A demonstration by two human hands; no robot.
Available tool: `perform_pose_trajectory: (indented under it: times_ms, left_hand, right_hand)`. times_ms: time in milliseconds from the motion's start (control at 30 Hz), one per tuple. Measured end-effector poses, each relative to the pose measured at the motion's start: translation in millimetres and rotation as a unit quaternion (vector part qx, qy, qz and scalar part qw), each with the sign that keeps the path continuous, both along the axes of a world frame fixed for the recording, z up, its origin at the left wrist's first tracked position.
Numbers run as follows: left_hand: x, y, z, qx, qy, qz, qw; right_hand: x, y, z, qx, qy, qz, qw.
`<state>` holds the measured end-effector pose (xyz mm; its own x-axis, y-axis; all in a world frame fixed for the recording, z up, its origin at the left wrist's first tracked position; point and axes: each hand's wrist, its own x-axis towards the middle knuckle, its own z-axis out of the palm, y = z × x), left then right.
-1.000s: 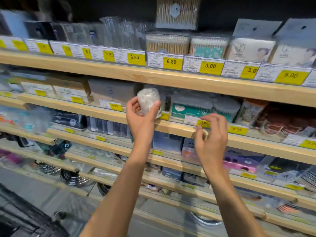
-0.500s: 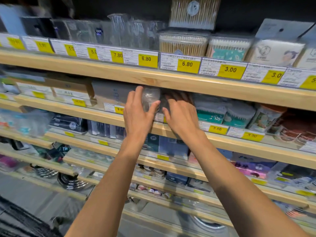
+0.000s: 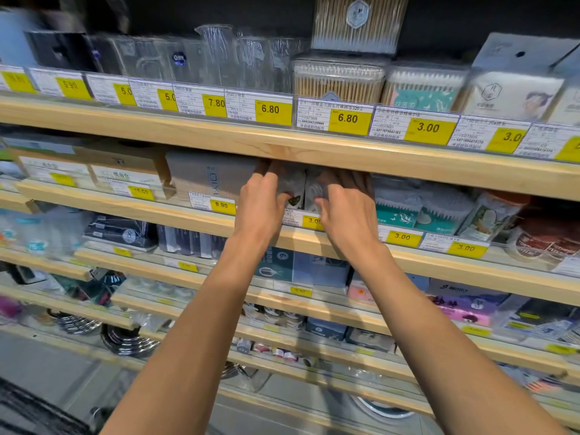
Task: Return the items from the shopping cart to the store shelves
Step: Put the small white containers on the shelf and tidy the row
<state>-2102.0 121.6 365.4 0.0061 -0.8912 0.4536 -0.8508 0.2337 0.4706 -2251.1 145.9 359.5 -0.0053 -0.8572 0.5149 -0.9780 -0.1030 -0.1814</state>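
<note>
Both my hands reach into the second wooden shelf point(image 3: 194, 211), under the board above it. My left hand point(image 3: 260, 205) grips a small clear packet of white pads point(image 3: 293, 186) at the shelf's front. Just right of it, my right hand point(image 3: 343, 202) has its fingers on a second clear packet point(image 3: 314, 191). The two packets touch each other, between a grey box point(image 3: 207, 175) and teal cotton-swab packs point(image 3: 405, 208). My fingertips are partly hidden in the shadow under the upper shelf.
Yellow price tags point(image 3: 348, 119) line every shelf edge. Cotton-swab boxes point(image 3: 339, 76) and clear cups point(image 3: 219, 54) stand on the upper shelf point(image 3: 282, 146). Lower shelves hold small packs and metal items point(image 3: 128, 340). A dark cart edge point(image 3: 28, 412) shows at bottom left.
My left hand carried the white-pad packet from in front of the shelf into it. My right hand moved left off the shelf edge and in beside the packet. The view moved closer.
</note>
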Motion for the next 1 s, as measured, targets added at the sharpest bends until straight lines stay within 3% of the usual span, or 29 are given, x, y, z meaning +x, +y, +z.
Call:
perform_pose_trajectory:
  times_ms: [167,233,333,400,567,700,833,1000]
  left_hand:
    - [-4,1,5,0.001,-0.081,0.007,0.997]
    - [-7,5,3,-0.019,-0.060,0.009,0.998]
    - [-18,13,-10,-0.119,0.045,-0.019,0.992]
    - [-27,16,-22,-0.160,0.055,-0.022,0.985]
    - [-34,7,-15,-0.118,-0.125,0.029,0.985]
    - [-26,-4,3,-0.087,-0.275,0.030,0.957]
    - [-13,-13,6,-0.098,-0.309,-0.009,0.946]
    - [11,-28,13,-0.059,-0.276,-0.084,0.956]
  right_hand:
    - [-2,1,-1,-0.018,-0.010,0.006,1.000]
    - [-3,4,-3,-0.043,-0.009,0.010,0.999]
    - [-4,15,-8,-0.089,-0.037,0.010,0.995]
    - [-7,21,-8,-0.109,-0.047,0.011,0.993]
    - [-21,20,14,-0.025,-0.011,0.009,1.000]
    - [-15,9,32,0.094,0.003,0.000,0.996]
    - [-5,4,37,0.091,0.003,0.007,0.996]
    - [-3,-1,40,0.138,-0.015,-0.003,0.990]
